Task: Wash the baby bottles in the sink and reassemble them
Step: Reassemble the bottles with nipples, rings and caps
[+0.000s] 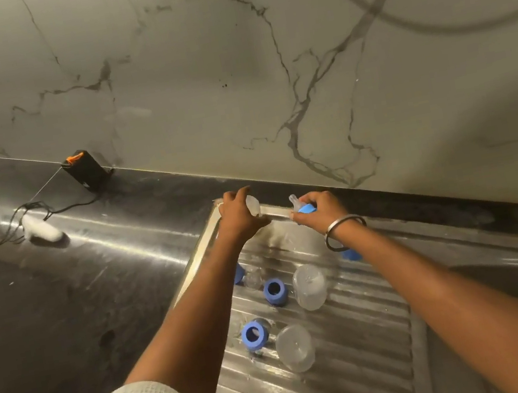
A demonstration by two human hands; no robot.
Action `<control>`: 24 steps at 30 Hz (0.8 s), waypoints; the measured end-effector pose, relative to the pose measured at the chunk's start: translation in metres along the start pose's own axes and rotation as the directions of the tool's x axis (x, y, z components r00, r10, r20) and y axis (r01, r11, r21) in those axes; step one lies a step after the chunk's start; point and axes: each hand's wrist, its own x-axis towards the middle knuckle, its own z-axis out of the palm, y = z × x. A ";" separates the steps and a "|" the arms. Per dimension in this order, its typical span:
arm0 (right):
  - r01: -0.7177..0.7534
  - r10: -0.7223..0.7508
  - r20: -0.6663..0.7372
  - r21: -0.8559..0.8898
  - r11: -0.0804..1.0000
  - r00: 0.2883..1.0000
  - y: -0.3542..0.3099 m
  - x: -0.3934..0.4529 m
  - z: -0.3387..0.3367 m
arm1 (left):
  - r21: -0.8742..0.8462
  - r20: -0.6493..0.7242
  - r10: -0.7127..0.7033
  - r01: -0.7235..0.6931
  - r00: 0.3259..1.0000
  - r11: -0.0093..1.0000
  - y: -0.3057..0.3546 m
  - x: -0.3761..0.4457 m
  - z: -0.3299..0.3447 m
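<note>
Reassembly underway, likely past washing: right hand [319,211] fingers grasp a blue collar with teat [303,208], left hand [242,215] fingers grasp a clear cap [253,205], while two bottles [308,286] and two rings [275,292] lie apart on the drainboard [359,324], unassembled

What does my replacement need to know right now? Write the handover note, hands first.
Left hand: grip on a clear cap, at the drainboard's far rim.
Right hand: grip on a blue collar with its teat, beside the left hand.
On the drainboard: two clear bottles lying on their sides, two loose blue collars, more blue parts partly hidden under the arms.
Done: one teat seated in its collar.
Left: cap that one, then reassemble both bottles. Washing status cannot be judged from here.
</note>
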 end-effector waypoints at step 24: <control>0.249 0.205 -0.367 0.863 0.440 0.907 0.061 -0.088 -0.117 | -0.929 0.124 0.022 0.109 0.992 0.355 0.142 -0.118 0.039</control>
